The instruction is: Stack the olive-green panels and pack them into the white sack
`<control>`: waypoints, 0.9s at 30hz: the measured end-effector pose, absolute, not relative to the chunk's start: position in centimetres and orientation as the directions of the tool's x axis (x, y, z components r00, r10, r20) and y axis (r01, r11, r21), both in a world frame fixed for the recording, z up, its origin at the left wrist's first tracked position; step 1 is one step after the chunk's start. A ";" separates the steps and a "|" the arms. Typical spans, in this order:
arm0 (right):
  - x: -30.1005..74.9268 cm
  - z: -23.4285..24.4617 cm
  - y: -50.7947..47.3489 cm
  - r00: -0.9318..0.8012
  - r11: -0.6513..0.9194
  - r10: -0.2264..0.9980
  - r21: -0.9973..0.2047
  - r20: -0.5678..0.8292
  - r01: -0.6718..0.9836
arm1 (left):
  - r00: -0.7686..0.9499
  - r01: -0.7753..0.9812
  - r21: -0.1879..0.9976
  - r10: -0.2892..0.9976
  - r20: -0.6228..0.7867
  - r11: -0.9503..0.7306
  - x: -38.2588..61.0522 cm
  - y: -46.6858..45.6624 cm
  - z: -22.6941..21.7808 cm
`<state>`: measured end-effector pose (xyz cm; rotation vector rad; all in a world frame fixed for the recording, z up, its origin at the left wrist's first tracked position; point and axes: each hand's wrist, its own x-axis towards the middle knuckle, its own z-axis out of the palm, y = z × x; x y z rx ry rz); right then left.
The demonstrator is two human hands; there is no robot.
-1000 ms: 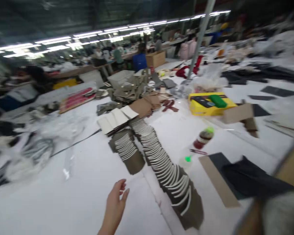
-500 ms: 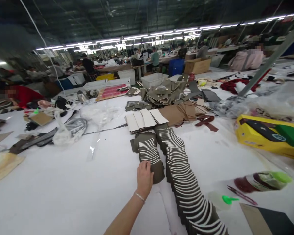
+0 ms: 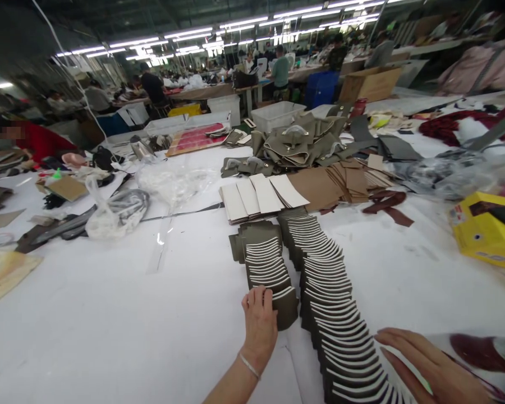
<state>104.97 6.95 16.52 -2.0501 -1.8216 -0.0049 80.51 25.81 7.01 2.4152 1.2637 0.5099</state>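
My left hand (image 3: 260,322), wearing a thin bracelet, is at the near end of a short row of overlapping dark olive pieces with white edges (image 3: 269,264). Its fingers are bent together over the left side of the nearest olive piece (image 3: 287,313). My right hand (image 3: 429,362) has come in at the lower right, fingers stretched out and a gap between them. Its fingertips are close beside the right edge of a longer row of similar pieces (image 3: 340,308); I cannot tell whether they touch. That row runs toward the bottom edge.
White cards (image 3: 256,196) and brown pieces (image 3: 315,188) lie beyond the rows. Behind them are piled olive parts (image 3: 294,140). A yellow box (image 3: 483,230) stands at right, a clear plastic bag (image 3: 113,219) at left. A person in red (image 3: 46,137) bends over the far left.
My right hand has entered from the lower right, covering part of the bottle and snips there. A white edge now shows just beyond my left fingers. The view has shifted.
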 end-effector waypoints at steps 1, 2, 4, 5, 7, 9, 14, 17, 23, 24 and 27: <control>104.7 16.4 7.7 0.109 -0.035 0.960 -0.275 0.257 0.961 | 0.541 0.697 0.471 0.827 0.151 -0.541 80.6 25.9 7.1; 104.5 16.3 8.4 0.076 -0.006 0.964 -0.264 0.255 0.964 | 0.552 0.691 0.460 0.818 0.163 -0.558 80.6 26.0 7.1; 104.0 16.1 9.6 0.054 0.013 0.965 -0.255 0.256 0.967 | 0.575 0.676 0.432 0.794 0.196 -0.596 80.5 26.2 6.8; 103.7 16.0 10.1 0.057 0.011 0.965 -0.257 0.257 0.966 | 0.584 0.668 0.420 0.782 0.217 -0.615 80.4 26.2 6.5; 103.3 15.8 10.8 0.065 0.009 0.961 -0.264 0.270 0.964 | 0.591 0.651 0.399 0.761 0.267 -0.646 80.3 26.2 5.9; 103.0 15.7 11.2 0.064 0.014 0.960 -0.274 0.273 0.962 | 0.587 0.638 0.390 0.747 0.312 -0.664 80.1 26.0 5.4; 102.7 15.6 11.6 0.067 0.016 0.961 -0.297 0.268 0.955 | 0.548 0.664 0.472 0.807 0.221 -0.580 80.6 26.1 6.1; 102.5 15.6 11.7 0.054 0.028 0.963 -0.295 0.265 0.955 | 0.543 0.707 0.484 0.834 0.094 -0.515 81.3 26.9 7.2; 102.7 14.8 11.2 0.075 0.000 0.974 -0.332 0.214 0.943 | 0.548 0.749 0.425 0.836 0.033 -0.508 82.0 27.3 7.8; 102.7 14.6 11.0 0.080 -0.007 0.977 -0.341 0.200 0.940 | 0.548 0.748 0.424 0.836 0.038 -0.510 81.9 27.1 7.7; 102.9 13.9 10.6 0.098 -0.029 0.980 -0.363 0.174 0.931 | 0.550 0.746 0.414 0.833 0.057 -0.521 81.8 26.8 7.7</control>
